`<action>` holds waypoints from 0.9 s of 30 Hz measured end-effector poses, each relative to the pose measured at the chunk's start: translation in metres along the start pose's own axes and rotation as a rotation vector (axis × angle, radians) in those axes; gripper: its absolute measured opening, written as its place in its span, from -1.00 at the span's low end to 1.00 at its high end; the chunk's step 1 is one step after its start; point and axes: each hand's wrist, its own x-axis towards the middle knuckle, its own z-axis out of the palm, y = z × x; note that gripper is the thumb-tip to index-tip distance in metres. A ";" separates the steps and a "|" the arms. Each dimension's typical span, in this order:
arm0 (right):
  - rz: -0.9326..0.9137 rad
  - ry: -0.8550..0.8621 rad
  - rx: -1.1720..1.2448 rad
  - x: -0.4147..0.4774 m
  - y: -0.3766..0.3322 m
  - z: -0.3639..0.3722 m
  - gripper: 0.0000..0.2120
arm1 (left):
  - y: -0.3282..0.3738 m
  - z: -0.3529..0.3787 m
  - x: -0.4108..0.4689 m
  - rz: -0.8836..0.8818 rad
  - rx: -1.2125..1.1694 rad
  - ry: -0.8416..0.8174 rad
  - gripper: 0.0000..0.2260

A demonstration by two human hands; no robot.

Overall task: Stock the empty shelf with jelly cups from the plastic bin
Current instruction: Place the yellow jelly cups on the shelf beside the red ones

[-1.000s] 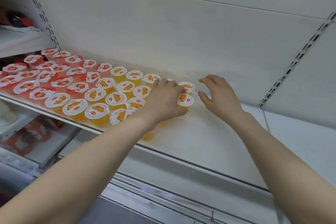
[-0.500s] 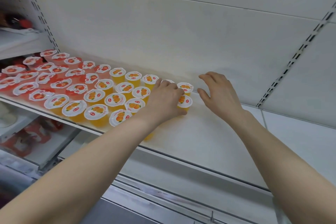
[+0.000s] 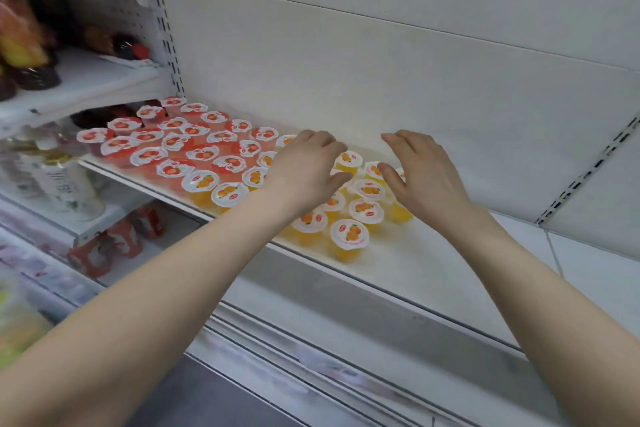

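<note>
Orange jelly cups (image 3: 349,234) sat beneath and between the left grip (image 3: 304,170) and right grip (image 3: 422,177). Both were loosely spread and held nothing. Red jelly cups (image 3: 149,156) lined the white shelf (image 3: 433,270) leftward.

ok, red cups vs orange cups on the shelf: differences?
Red cups hold red jelly; orange cups hold orange-yellow jelly. Red cups fill the left end of the shelf; orange cups sit to their right. Over orange cups, not red cups: left hand, right hand. Shared: upright, white round lids.
</note>
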 end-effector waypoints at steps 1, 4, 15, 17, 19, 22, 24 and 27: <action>-0.018 -0.001 0.002 0.004 -0.015 0.001 -0.54 | -0.012 -0.007 -0.008 -0.014 0.007 0.014 -0.57; -0.080 -0.004 0.022 0.018 -0.067 0.006 -0.54 | -0.052 -0.028 -0.037 -0.060 0.024 0.040 -0.58; -0.363 -0.012 0.114 0.057 -0.275 0.057 -0.51 | -0.226 -0.102 -0.187 -0.218 0.197 0.120 -0.59; -0.405 -0.044 0.128 0.060 -0.313 0.067 -0.50 | -0.254 -0.115 -0.217 -0.251 0.218 0.098 -0.54; -0.451 -0.059 0.145 0.062 -0.350 0.077 -0.50 | -0.281 -0.126 -0.248 -0.283 0.230 0.091 -0.53; -0.517 -0.064 0.187 0.063 -0.401 0.097 -0.53 | -0.316 -0.137 -0.295 -0.339 0.284 0.109 -0.60; -0.563 -0.077 0.226 0.064 -0.432 0.112 -0.54 | -0.335 -0.141 -0.325 -0.403 0.296 0.120 -0.62; -0.625 -0.091 0.287 0.063 -0.473 0.135 -0.56 | -0.363 -0.138 -0.369 -0.501 0.289 0.108 -0.63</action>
